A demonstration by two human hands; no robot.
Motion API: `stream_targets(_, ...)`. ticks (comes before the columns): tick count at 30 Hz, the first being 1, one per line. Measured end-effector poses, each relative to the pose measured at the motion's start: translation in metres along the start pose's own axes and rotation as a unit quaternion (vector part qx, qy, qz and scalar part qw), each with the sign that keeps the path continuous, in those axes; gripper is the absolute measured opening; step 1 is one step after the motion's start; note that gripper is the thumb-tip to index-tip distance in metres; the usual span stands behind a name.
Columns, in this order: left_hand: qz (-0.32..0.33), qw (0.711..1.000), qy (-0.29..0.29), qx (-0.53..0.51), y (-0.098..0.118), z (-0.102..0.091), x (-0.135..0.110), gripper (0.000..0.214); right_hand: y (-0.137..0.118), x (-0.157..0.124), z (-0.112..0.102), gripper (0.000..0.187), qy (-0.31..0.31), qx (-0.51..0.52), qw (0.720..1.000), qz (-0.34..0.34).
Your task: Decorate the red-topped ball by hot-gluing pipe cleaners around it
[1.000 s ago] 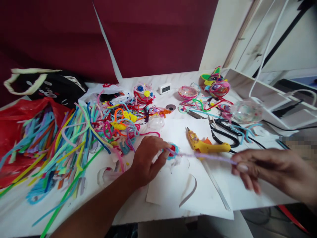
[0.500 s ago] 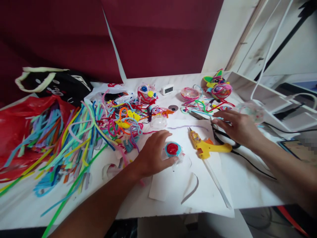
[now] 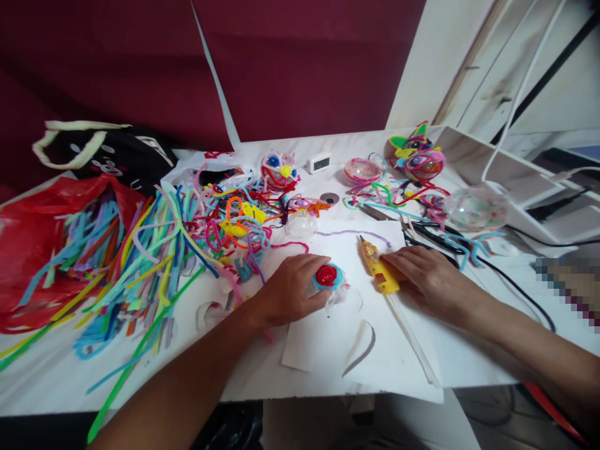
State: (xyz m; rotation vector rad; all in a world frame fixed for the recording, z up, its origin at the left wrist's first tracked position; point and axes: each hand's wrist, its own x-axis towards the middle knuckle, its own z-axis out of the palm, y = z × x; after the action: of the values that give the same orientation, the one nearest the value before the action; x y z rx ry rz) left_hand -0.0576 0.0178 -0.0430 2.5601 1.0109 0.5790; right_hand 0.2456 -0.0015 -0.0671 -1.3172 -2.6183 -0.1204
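Nearest, a curled strip [image 3: 367, 351] lies on white paper [image 3: 307, 344], at 5 o'clock from the red-and-blue coil [image 3: 327, 275]. At 9 o'clock our left hand [image 3: 287, 289] grasps the coil between thumb and fingers. At 3 o'clock our right hand [image 3: 424, 275] covers the glue gun [image 3: 374, 261] handle; closure: cannot tell. Beyond, 1 o'clock: purple pipe cleaner [image 3: 355, 232]. Judged step: taking up the glue gun; next move calls for firm handle grip, coil steady.

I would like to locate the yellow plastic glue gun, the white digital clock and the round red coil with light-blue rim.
Yellow plastic glue gun [image 3: 381, 274]: head view, on its body.
White digital clock [image 3: 321, 164]: head view, on its display.
Round red coil with light-blue rim [image 3: 327, 275]: head view, on its red centre.
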Motion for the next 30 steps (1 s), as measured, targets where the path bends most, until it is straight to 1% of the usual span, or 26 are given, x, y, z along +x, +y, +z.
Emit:
stream_targets(7, 0.011, 1.000, 0.014, 0.010, 0.001, 0.001, -0.001, 0.047, -0.004, 0.001, 0.002, 0.046, 0.037, 0.034, 0.999, -0.008)
stream_targets(13, -0.015, 1.000, 0.004, -0.002, -0.001, 0.001, 0.000, 0.054, -0.002, 0.005, -0.001, 0.044, 0.019, 0.032, 0.999, 0.001)
stream_targets(17, -0.026, 1.000, -0.009, -0.015, -0.003, 0.000, 0.000, 0.055, -0.004, 0.006, -0.011, 0.042, 0.023, 0.051, 0.998, 0.009)
stream_targets(20, -0.025, 0.999, -0.007, -0.023, -0.005, 0.002, 0.000, 0.051, -0.006, 0.004, -0.026, 0.039, 0.029, 0.106, 0.994, 0.022)
stream_targets(22, -0.027, 0.999, -0.001, -0.028, -0.006, 0.004, 0.000, 0.052, -0.008, 0.002, -0.038, 0.039, 0.027, 0.179, 0.983, 0.042)
stream_targets(25, -0.031, 0.999, 0.011, -0.033, -0.007, 0.007, 0.000, 0.053, -0.013, -0.001, -0.051, 0.036, 0.004, 0.312, 0.947, 0.076)
stream_targets(28, -0.032, 0.999, 0.012, -0.039, -0.008, 0.009, 0.000, 0.053, -0.016, -0.009, -0.052, 0.032, -0.025, 0.408, 0.908, 0.090)
stream_targets(29, -0.035, 0.998, 0.011, -0.041, -0.007, 0.010, 0.000, 0.053, -0.017, -0.012, -0.050, 0.033, -0.036, 0.425, 0.900, 0.092)
stream_targets(30, -0.041, 0.998, 0.010, -0.044, -0.007, 0.010, 0.000, 0.054, -0.017, -0.016, -0.048, 0.035, -0.039, 0.428, 0.897, 0.098)
